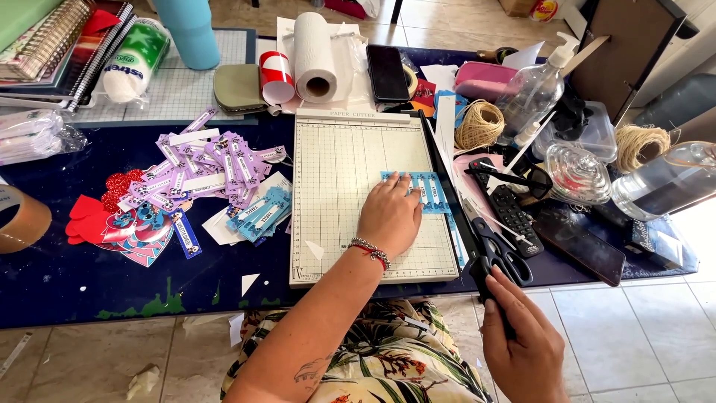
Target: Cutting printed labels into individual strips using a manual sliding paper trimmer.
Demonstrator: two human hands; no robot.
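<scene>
Right hand (522, 339) grips the cutter handle (483, 270); left hand (389, 216) presses flat on blue labels (425, 188).

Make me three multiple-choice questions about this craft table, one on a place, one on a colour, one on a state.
1. Where does the left hand rest?
A. on the paper cutter
B. on the paper towel roll
C. on the remote

2. What colour is the printed strip under its fingers?
A. red
B. blue
C. green

3. How is the cutter handle by the right hand?
A. untouched
B. gripped
C. lying on the floor

Answers: 1 A, palm flat on the grid board; 2 B, light blue strip; 3 B, fingers wrap the black handle.
</scene>
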